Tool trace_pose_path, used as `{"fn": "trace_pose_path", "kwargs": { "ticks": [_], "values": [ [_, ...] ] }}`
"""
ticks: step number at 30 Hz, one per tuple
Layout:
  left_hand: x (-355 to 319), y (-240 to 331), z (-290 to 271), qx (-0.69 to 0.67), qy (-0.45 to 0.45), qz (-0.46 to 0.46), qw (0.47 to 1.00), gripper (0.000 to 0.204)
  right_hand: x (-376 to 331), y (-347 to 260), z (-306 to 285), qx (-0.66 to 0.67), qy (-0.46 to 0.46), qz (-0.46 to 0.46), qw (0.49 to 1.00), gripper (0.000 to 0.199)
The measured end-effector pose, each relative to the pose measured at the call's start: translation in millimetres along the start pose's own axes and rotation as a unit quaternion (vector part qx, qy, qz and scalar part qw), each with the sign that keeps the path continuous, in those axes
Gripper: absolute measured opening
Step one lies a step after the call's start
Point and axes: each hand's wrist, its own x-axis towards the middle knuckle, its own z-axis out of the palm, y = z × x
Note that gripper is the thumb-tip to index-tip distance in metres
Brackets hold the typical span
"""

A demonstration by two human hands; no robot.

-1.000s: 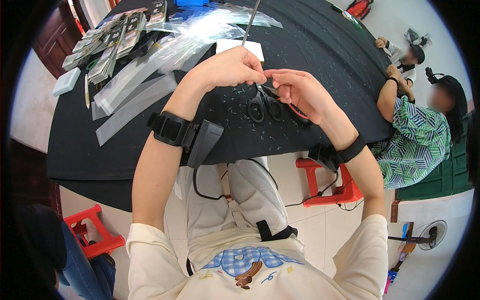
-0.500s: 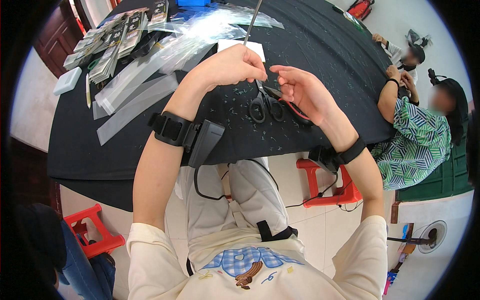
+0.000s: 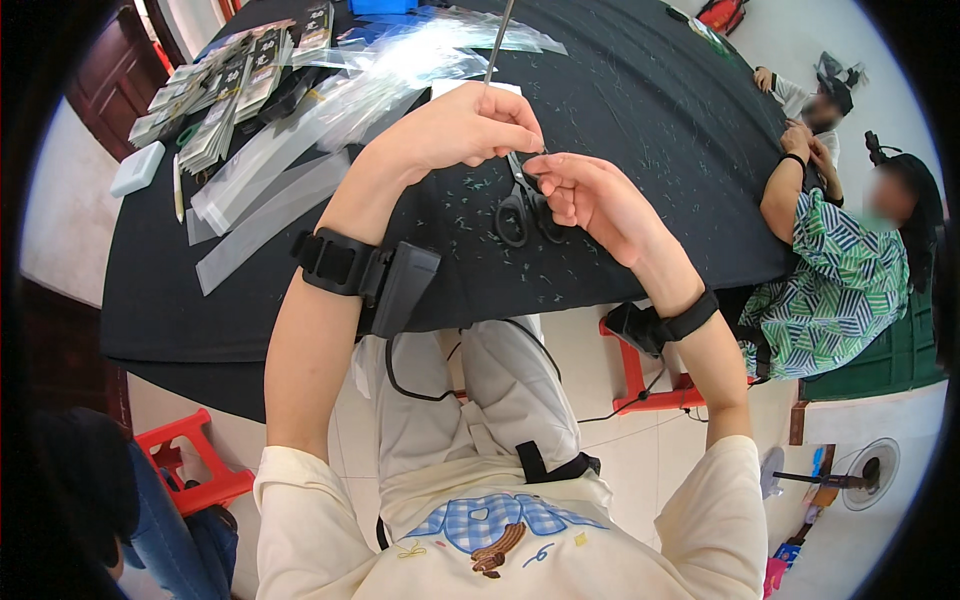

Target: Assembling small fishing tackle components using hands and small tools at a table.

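Note:
Over the black-covered table, my left hand (image 3: 470,128) is closed in a pinch, and what it holds is too small to make out. Its fingertips meet those of my right hand (image 3: 600,195), whose thumb and forefinger are also pressed together on something I cannot make out. Behind my left hand rises a thin metal rod (image 3: 500,42); its lower end is hidden, and I cannot tell whether the hand touches it. Black-handled scissors (image 3: 512,220) lie below my hands, partly covered by the right one. A white flat piece (image 3: 450,87) shows behind my left hand.
Clear plastic strips (image 3: 265,235) and stacks of printed packets (image 3: 215,125) spread over the left side. Nearby are a white box (image 3: 137,168) and a pale pen-like stick (image 3: 178,187). Small green thread scraps litter the cloth (image 3: 640,180). People sit at right; red stools (image 3: 190,460) stand below.
My right hand has moved left and up, so its fingertips now meet my left hand's. The red-and-black handled tool beside the scissors is now hidden behind my right hand.

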Motion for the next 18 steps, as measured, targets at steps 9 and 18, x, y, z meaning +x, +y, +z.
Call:
{"fn": "trace_pose_path", "kwargs": {
  "ticks": [9,18],
  "values": [
    [0.1,1.3,0.3,0.011,-0.012,0.006,1.000,0.012,-1.3,3.7,-3.1,0.038,0.015,-0.039,0.998,0.023],
    [-0.8,0.5,1.6,0.012,-0.008,0.003,1.000,0.011,-1.7,10.2,-2.6,0.050,0.043,-0.063,0.996,0.021]
  ]
}}
